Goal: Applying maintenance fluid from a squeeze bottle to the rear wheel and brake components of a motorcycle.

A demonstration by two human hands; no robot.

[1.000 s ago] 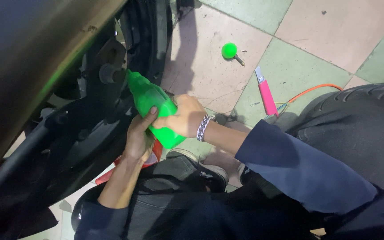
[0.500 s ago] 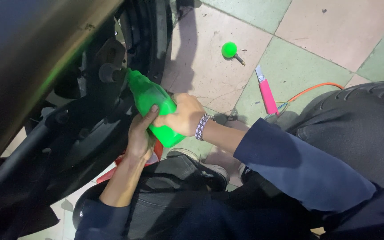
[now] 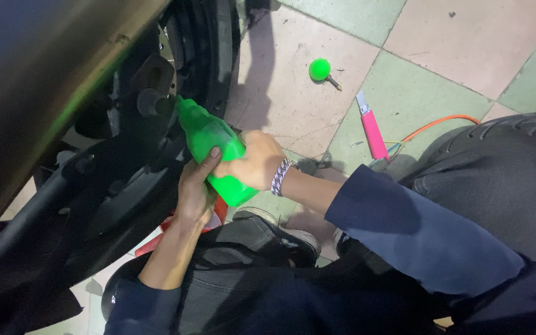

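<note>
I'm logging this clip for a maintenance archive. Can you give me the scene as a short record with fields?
Setting: tiled floor beside a dark vehicle body and wheel area
Held item: bright green plastic bottle, tilted, neck pointing into the dark machinery
Left hand: under and around the bottle, thumb on its side
Right hand: gripping the bottle's lower part; beaded bracelet on the wrist
Lying on floor: round green cap; pink flat tool; orange cable
Clothing: dark blue sleeves
</note>
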